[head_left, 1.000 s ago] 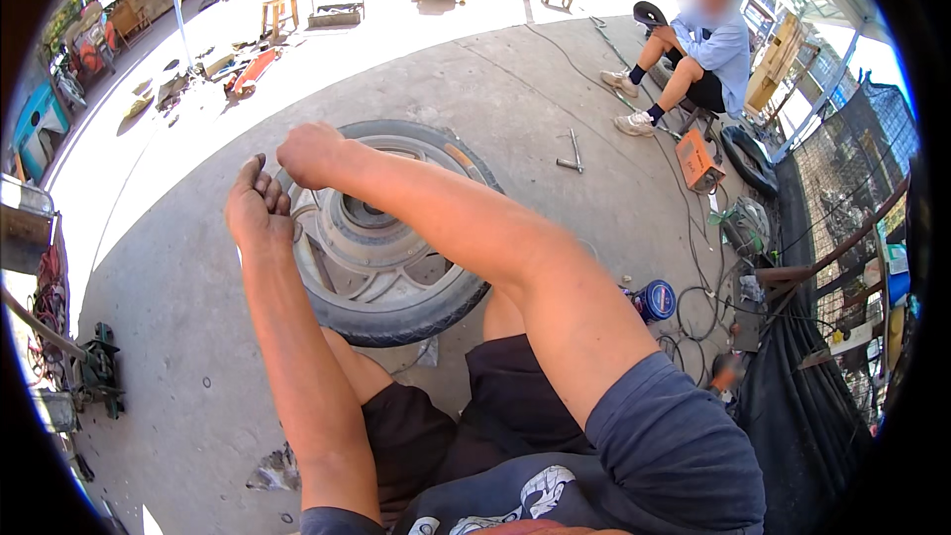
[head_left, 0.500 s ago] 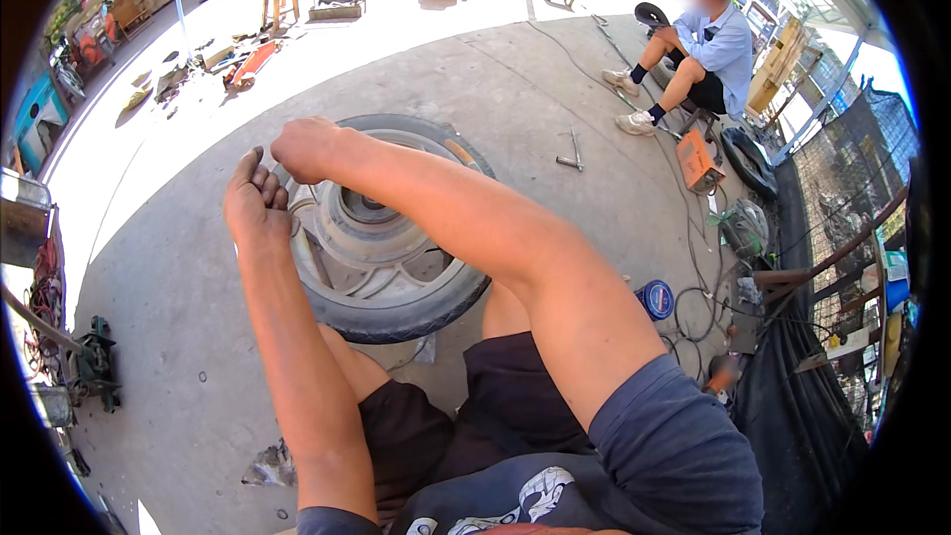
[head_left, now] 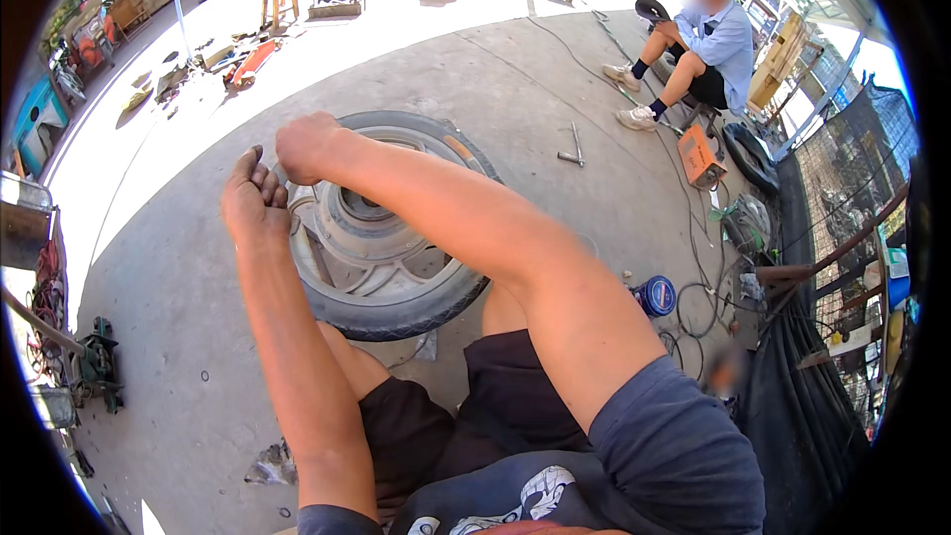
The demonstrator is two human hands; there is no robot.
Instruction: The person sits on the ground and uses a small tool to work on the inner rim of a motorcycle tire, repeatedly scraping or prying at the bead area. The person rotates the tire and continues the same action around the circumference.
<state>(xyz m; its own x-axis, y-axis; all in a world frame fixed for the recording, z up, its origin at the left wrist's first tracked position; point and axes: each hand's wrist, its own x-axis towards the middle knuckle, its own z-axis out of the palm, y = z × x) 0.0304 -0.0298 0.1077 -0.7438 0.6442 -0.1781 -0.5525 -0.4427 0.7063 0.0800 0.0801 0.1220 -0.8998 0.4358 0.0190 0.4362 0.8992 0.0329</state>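
A spoked grey metal wheel with a black tyre [head_left: 396,322] lies flat on the concrete between my legs, its broad round hub [head_left: 369,231] facing up. Over its far left rim my two hands work close together. My left hand [head_left: 255,196] has curled fingers with the thumb raised against them, beside the tyre's left edge. Just right of it, my right hand [head_left: 309,149] is closed in a fist, knuckles up. Whatever either hand grips is hidden behind the fingers. My right forearm crosses above the wheel and covers part of the rim and hub.
A T-shaped wrench [head_left: 572,154] lies beyond the wheel. To the right are a blue-lidded tin [head_left: 656,295], loose cables, an orange box-shaped machine [head_left: 701,157] and a loose tyre [head_left: 751,157]. A person [head_left: 715,50] sits at the far right. A dark green metal tool [head_left: 99,362] stands left.
My right hand has shifted very slightly to the right. My left hand stays nearly where it was, still curled. The wheel has not visibly moved.
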